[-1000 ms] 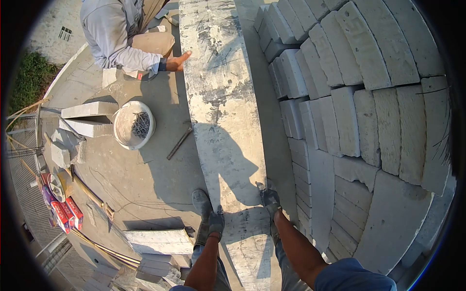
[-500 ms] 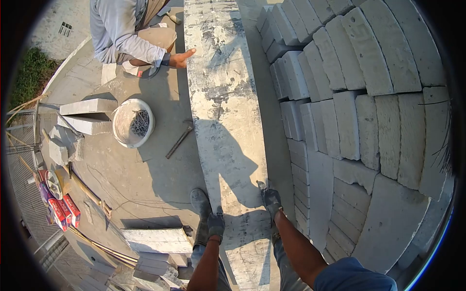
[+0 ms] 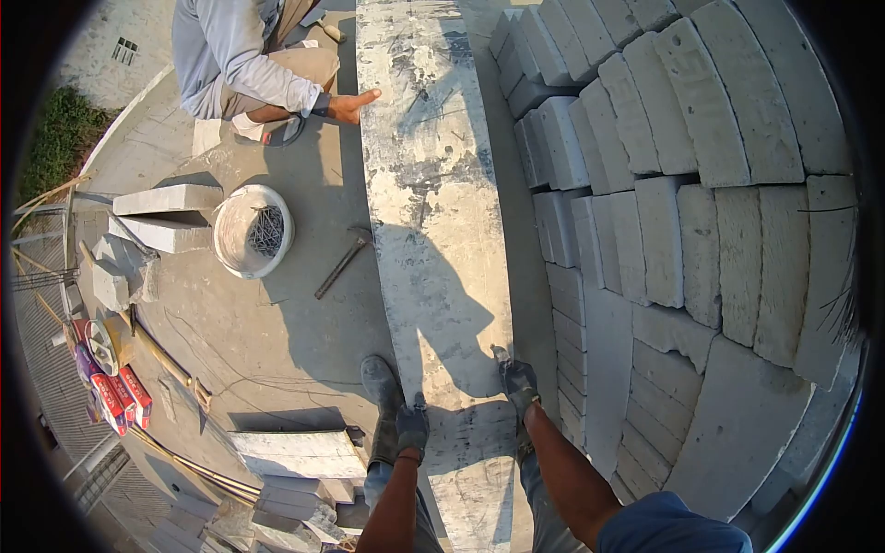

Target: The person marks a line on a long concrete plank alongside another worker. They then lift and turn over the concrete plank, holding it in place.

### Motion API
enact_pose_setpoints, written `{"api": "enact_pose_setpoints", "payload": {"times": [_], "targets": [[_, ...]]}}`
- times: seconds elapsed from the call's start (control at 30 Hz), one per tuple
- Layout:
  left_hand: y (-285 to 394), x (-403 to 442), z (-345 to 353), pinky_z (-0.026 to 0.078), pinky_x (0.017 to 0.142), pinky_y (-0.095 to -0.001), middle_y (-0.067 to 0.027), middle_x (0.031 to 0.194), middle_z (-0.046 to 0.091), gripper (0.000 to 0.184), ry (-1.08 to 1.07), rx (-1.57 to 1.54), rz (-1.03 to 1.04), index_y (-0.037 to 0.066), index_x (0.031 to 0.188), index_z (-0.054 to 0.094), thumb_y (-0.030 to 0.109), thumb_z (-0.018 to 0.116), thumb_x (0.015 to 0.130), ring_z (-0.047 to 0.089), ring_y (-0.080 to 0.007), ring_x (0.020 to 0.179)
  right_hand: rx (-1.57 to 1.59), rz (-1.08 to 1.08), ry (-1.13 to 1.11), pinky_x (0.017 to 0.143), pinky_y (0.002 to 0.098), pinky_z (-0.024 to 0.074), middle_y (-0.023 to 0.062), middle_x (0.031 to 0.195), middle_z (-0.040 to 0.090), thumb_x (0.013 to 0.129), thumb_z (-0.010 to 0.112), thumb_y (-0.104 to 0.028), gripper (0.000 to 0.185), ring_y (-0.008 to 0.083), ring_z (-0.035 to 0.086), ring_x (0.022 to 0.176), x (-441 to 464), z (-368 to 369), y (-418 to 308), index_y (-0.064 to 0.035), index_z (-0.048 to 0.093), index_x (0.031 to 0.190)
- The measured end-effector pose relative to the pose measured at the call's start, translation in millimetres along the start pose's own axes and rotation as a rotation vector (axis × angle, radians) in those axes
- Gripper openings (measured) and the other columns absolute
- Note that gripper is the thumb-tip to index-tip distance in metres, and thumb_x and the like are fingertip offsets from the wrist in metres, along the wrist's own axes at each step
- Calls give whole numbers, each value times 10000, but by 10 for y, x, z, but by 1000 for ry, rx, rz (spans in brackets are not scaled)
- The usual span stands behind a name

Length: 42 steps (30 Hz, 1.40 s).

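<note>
Both your gloved hands are closed on the long board (image 3: 444, 217), which lies between them: your left hand (image 3: 412, 433) at its left edge, your right hand (image 3: 519, 381) at its right edge. Each thumb sits along the top edge (the other fingers mostly go out of sight underneath, so you can't tell how deep the grip is). What matters most is the line of it: the board's long axis runs straight ahead of your hands, slanting slightly left, and back past them between your legs. Neither hand is clearly nearer its middle line, but your right is set farther forward than your left.

Well ahead of your left hand, a co-worker's hand (image 3: 348, 107) touches that same left edge. Between that hand and yours, a hammer (image 3: 337, 270) lies on the floor just beside the board, with a bucket (image 3: 235, 226) of nails farther left. Stacked blocks (image 3: 721, 258) stand beyond your right hand.
</note>
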<state>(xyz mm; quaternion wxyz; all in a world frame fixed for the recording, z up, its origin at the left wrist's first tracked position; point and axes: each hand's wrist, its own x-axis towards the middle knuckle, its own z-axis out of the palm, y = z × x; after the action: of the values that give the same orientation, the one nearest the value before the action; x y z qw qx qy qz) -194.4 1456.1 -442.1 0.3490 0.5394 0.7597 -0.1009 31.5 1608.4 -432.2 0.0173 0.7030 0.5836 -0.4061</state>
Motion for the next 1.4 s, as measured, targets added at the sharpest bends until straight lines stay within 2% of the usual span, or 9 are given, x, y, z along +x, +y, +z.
{"api": "enact_pose_setpoints", "payload": {"times": [0.57,0.7,0.8,1.0,1.2,1.27,1.3,1.37,1.4], "targets": [[118,-8,-75,473,696,-460,-218,888,577,350,25,-99,-56,143,1227,501,291,387,932,572,-368,791,145,170,37,544,393,419,185,663,604,880,510,-377,367,274,560,564,14,31,83,-53,664,800],[185,1,-153,472,711,-456,-243,883,582,356,4,-145,-93,107,1138,560,329,363,940,568,-391,791,441,139,52,606,356,467,156,814,652,885,458,-289,313,258,632,758,26,7,93,-53,645,801],[46,22,159,467,712,-470,-265,882,582,362,52,-201,-143,82,1080,583,331,360,940,561,-408,800,54,155,28,411,233,346,-39,595,571,880,518,-94,200,41,500,529,12,105,193,-65,638,723],[15,-16,115,465,701,-464,-248,873,592,367,68,14,75,22,1019,594,305,380,927,564,-384,808,348,231,25,449,323,344,21,559,546,870,554,-289,323,111,458,504,58,338,563,-5,626,734],[259,57,-292,463,677,-460,-217,828,591,338,24,-265,-144,18,975,600,282,398,916,561,-359,773,269,238,4,454,301,314,-32,554,493,880,567,-289,308,75,397,522,106,98,243,-28,645,734],[236,68,-255,460,680,-465,-222,820,590,325,9,-301,-181,13,944,597,285,425,903,560,-370,775,251,265,-49,611,444,456,221,755,617,891,442,-328,386,387,601,724,95,62,203,-19,637,767],[201,90,-163,459,683,-467,-226,820,589,321,0,-286,-178,10,932,595,288,438,897,560,-376,778,251,265,-49,611,444,456,221,755,617,891,442,-328,386,387,601,724,117,110,260,-19,637,767],[158,127,-7,452,698,-480,-242,833,589,330,33,-310,-234,-6,913,584,304,479,874,558,-399,798,284,219,6,462,294,319,-23,556,510,882,563,-273,298,66,401,531,167,165,290,-27,648,736],[135,122,69,446,711,-490,-253,847,589,348,75,-348,-292,-19,906,575,318,508,857,556,-416,816,285,221,5,462,294,319,-23,556,510,882,563,-273,298,66,401,531,164,158,290,-27,648,736]]}}
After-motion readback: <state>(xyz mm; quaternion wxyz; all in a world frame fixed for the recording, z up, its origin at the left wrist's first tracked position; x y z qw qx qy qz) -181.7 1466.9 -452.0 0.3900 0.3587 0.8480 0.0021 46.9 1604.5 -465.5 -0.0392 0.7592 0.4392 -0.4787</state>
